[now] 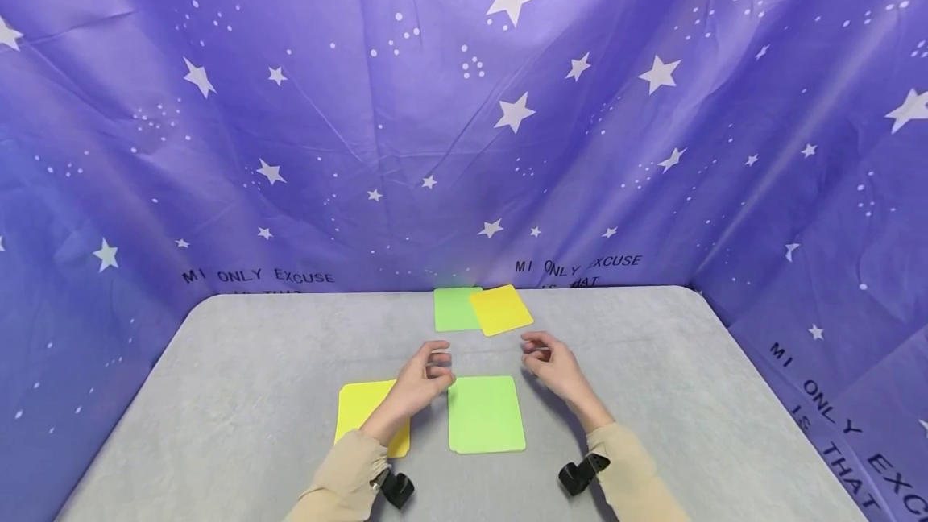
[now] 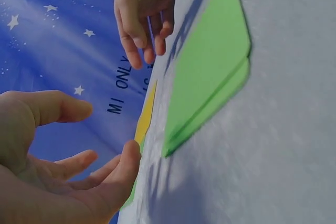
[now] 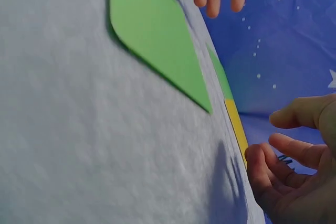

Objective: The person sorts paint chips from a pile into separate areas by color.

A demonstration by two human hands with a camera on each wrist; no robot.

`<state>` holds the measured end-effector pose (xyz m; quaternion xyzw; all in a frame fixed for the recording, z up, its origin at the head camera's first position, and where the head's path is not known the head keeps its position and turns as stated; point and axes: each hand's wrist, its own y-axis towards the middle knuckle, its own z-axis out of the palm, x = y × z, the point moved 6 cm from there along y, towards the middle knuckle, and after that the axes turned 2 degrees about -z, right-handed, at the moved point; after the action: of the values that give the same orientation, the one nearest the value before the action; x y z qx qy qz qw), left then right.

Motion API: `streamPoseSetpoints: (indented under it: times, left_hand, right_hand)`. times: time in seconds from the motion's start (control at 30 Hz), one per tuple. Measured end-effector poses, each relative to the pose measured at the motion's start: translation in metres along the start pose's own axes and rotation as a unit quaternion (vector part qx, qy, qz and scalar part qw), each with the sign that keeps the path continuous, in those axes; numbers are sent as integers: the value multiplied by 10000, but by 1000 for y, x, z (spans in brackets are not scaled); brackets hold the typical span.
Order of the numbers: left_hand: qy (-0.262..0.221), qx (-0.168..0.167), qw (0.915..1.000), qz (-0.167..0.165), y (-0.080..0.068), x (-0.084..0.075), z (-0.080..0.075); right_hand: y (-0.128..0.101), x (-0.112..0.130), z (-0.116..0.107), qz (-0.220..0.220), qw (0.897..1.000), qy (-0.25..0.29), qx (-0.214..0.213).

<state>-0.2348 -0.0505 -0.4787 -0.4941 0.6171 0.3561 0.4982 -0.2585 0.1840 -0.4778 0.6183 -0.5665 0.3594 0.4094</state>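
Between my two hands lies a stack of light green square sheets (image 1: 486,416), its lower layer peeking out along one edge in the left wrist view. My left hand (image 1: 420,383) hovers near the stack's far left corner, fingers loosely bent and holding nothing. Under my left forearm is a yellow square stack (image 1: 362,405), partly hidden by the arm. To the right of the green stack, my right hand (image 1: 554,365) is raised above the table with relaxed, empty fingers. Farther back, a yellow square sheet (image 1: 502,310) overlaps a green square sheet (image 1: 453,309).
The grey table (image 1: 254,369) has rounded far corners. A purple curtain (image 1: 435,103) with white stars and lettering hangs behind it and along both sides. Black wrist cameras (image 1: 580,475) are strapped over beige sleeves.
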Motion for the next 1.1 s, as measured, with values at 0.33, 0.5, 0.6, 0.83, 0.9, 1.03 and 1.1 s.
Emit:
streamPoseSetpoints:
  times: [0.33,0.5,0.6,0.83,0.9,1.03,1.1]
  left_hand:
    - [225,-120,9996,-78,29,-14,26]
    - [568,-314,9978,-153,46,-20,33]
    - [673,-351,9970,-139,53,-25,38]
    - [955,-439,9943,-166,66,-28,49]
    - [895,-527,9944,-209,69,-27,49]
    - [445,-577,9967,-360,77,-22,48]
    - [236,-571,9971,-452,81,-18,48]
  right_hand:
    - [25,-9,-11,-247,9962,-793,-255]
    - [36,-11,-11,-148,9947,-980,-283]
    - [42,-13,-9,-128,9941,-1031,-303]
    - [55,-17,-7,108,9953,-895,-341]
    - [59,-17,-7,158,9957,-850,-347]
    - [63,-18,-7,196,9973,-633,-328]
    - [65,-19,-6,238,9986,-412,-251]
